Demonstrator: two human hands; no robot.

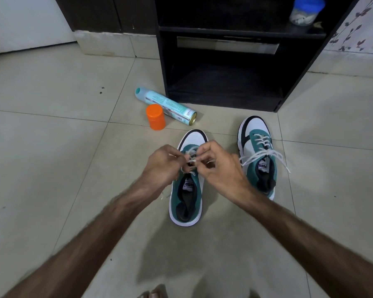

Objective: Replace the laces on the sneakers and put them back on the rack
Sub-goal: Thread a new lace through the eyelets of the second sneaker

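My fingers (182, 161) on both sides are curled and pinching the white lace (191, 153) over the near sneaker (186, 190), so each hand is grasping lace, not released. I see my left hand (162, 166) coming in from the left and my right hand (219, 166) from the right, meeting just above the eyelets; the knuckles hide most of the lacing there, so I cannot tell how far up it is threaded. That sneaker sits on the tiled floor (52, 147), toe pointing away from me toward the rack, teal upper with a white toe and sole. A loose lace end shows on the floor by my left wrist.

The second sneaker (257, 155) stands just to the right of it, also toe away, already laced in white with the ends splayed out to both sides over its collar.

The black shoe rack (224, 100) is beyond both shoes, its lower shelf dark and open. On an upper shelf I see a clear jar with a blue lid (306, 11). Left of the rack, a teal spray can (166, 106) lies on its side, and an orange cap (156, 117) stands touching it.
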